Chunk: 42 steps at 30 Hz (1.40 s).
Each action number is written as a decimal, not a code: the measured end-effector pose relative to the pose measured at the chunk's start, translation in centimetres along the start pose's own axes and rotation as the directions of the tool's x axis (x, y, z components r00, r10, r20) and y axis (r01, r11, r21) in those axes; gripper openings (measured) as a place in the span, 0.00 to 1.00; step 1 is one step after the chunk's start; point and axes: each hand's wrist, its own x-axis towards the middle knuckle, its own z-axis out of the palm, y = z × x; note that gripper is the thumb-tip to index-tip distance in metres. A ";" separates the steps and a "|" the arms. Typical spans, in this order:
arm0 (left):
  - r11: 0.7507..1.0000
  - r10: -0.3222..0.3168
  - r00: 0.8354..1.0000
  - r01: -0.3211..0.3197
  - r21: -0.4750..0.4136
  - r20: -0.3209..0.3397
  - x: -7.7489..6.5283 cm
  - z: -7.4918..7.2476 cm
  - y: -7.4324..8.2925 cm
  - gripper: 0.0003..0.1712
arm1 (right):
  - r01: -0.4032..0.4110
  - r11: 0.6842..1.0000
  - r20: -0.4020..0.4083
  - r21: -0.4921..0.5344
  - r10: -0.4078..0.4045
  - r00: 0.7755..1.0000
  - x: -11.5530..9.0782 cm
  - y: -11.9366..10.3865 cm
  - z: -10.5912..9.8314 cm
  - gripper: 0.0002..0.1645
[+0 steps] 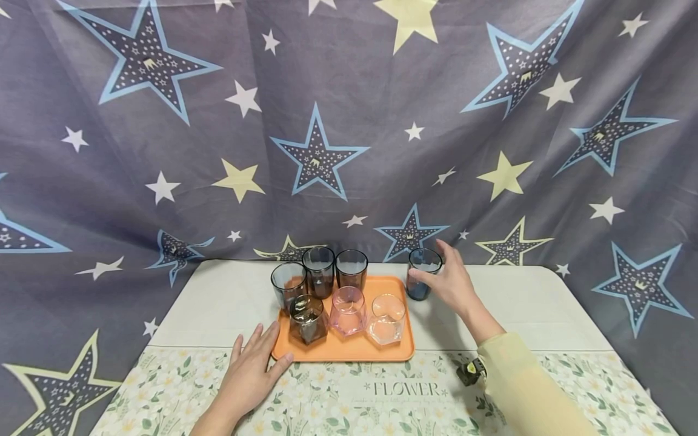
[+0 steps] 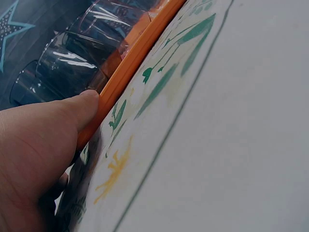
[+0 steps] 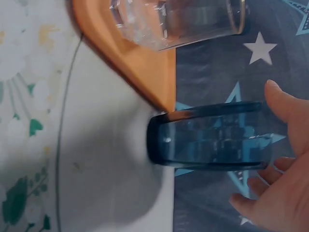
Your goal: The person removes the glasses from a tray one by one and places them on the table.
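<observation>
An orange tray (image 1: 340,354) carries several drinking glasses. At its back left are dark tinted tumblers, among them the tall glass (image 1: 351,269); in front stand a brown faceted glass (image 1: 308,324), a pink one (image 1: 348,312) and a clear one (image 1: 387,321). My left hand (image 1: 248,369) rests at the tray's front left corner, fingers extended, its thumb touching the rim in the left wrist view. Just right of the tray is an upright blue glass (image 3: 207,137). My right hand (image 1: 449,281) surrounds its upper part with thumb and fingers spread, a gap showing beside the rim in the right wrist view.
The white table (image 1: 229,303) has a floral cloth (image 1: 180,381) along its front with the word FLOWER. Close behind the table hangs a grey curtain (image 1: 349,79) with stars. A dark strapped device (image 1: 470,370) is at the right wrist.
</observation>
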 end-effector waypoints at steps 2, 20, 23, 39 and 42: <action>1.000 -0.002 1.000 0.002 -0.001 0.002 0.0 0.0 0.0 0.51 | 0.020 1.000 -0.015 -0.013 -0.021 1.000 -0.1 -0.5 -0.1 0.66; 1.000 -0.011 1.000 0.010 0.009 0.029 0.0 0.1 -0.3 0.50 | 0.178 0.983 -0.005 0.032 -0.178 0.984 -0.5 -6.9 1.5 0.63; 1.000 -0.015 0.999 0.015 0.001 0.032 0.0 0.0 -0.2 0.50 | 0.193 0.980 0.013 0.050 -0.194 0.981 -0.5 -7.5 2.2 0.64; 1.000 -0.016 1.000 0.016 0.010 0.022 0.1 0.1 -0.2 0.50 | 0.208 0.969 0.123 0.133 -0.224 0.967 -0.4 -9.3 6.2 0.65; 1.000 -0.017 1.000 0.017 0.015 0.023 0.1 0.2 -0.2 0.50 | 0.198 0.972 0.137 0.124 -0.215 0.967 -0.2 -9.4 6.8 0.65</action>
